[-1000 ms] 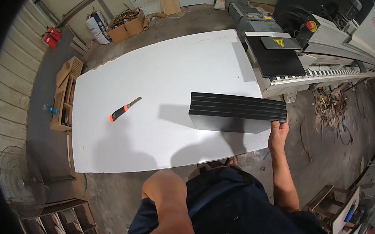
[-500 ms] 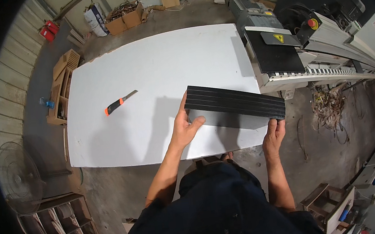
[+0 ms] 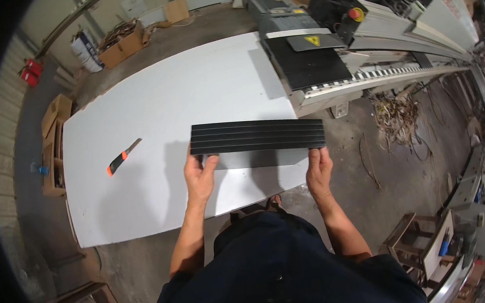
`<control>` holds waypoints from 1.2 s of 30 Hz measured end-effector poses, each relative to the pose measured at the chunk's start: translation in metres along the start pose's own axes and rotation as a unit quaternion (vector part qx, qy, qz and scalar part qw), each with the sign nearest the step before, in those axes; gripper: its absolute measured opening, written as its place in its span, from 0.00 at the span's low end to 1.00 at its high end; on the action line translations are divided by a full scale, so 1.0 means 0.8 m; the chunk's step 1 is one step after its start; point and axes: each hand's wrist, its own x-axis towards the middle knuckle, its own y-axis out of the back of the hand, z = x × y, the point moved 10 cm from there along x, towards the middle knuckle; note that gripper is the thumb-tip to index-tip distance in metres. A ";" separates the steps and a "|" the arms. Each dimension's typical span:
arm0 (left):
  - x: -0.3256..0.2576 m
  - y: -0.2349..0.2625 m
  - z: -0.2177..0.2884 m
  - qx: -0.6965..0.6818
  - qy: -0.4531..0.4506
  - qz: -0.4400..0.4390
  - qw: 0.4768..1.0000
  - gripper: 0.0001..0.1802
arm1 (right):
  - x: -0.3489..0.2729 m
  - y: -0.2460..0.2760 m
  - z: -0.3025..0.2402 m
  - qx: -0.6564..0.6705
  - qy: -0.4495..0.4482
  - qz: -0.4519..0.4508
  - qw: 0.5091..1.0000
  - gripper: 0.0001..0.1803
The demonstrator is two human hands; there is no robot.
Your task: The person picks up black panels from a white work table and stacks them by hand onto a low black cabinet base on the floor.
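Note:
A long black ribbed panel [image 3: 257, 135] is held flat above the near right part of a large white board [image 3: 157, 119], casting a shadow on it. My left hand [image 3: 199, 176] grips the panel's near left corner, thumb on top. My right hand [image 3: 318, 167] grips its near right corner. An orange-and-black utility knife [image 3: 122, 158] lies on the board, well to the left of my left hand.
A grey machine with a black plate and a long conveyor rail [image 3: 327, 61] stands at the board's far right. Cardboard boxes [image 3: 121, 43] and a white bucket [image 3: 82, 53] sit beyond the board. Scrap strips [image 3: 397, 119] litter the floor on the right. Wooden crates [image 3: 54, 140] stand at the left.
My left hand came up and took hold of the panel's left corner. The panel has been lifted and turned square in front of me, held by both hands.

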 end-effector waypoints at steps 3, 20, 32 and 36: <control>0.000 0.000 0.001 -0.003 0.002 0.002 1.000 0.24 | 0.003 -0.005 0.001 0.032 0.029 -0.044 0.998 0.27; 0.016 0.117 -0.199 0.220 0.036 -0.018 0.975 0.33 | 0.023 -0.020 0.033 -0.081 0.117 -0.173 0.975 0.49; 0.041 -0.075 -0.068 -0.040 0.032 -0.221 0.974 0.51 | -0.129 0.069 0.002 -0.145 -0.059 0.061 0.986 0.41; -0.047 -0.183 -0.031 -0.019 0.079 -0.393 0.916 0.50 | -0.310 0.113 0.009 -0.140 -0.091 0.261 0.951 0.36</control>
